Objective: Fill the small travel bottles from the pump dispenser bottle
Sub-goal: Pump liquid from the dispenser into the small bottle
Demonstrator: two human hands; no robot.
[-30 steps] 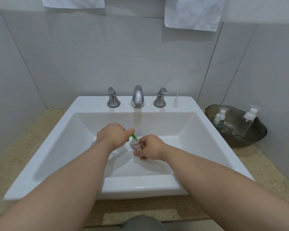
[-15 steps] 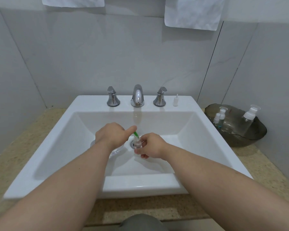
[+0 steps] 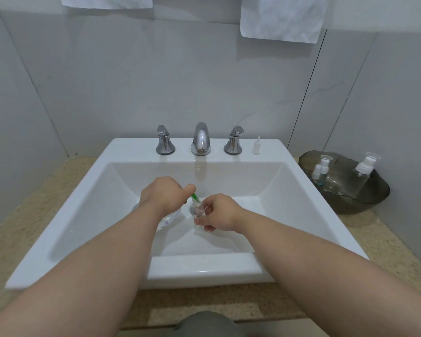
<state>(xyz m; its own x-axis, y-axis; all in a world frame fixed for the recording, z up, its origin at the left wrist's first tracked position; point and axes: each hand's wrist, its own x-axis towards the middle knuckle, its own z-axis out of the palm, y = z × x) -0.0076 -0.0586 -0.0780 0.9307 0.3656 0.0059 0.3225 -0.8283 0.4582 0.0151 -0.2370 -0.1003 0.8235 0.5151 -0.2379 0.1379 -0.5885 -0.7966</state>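
White sink [image 3: 131, 148] is sitting under everything, spare bottles [image 3: 362, 173] are waiting in the dark bowl [image 3: 365, 205]. Our left grip [image 3: 163, 195] is clutching a green spout [image 3: 194, 197], our right grip [image 3: 219, 212] is pinching the small travel bottle [image 3: 197, 207] over the basin. We're guessing any wobble is sending liquid past that tiny neck.

Basin [image 3: 292, 190] R side free; faucet [image 3: 200, 139] blocks rear.

Soft even indoor light, faint shadows in the sink [image 3: 301, 190], wide-angle bending at edges, sharp focus
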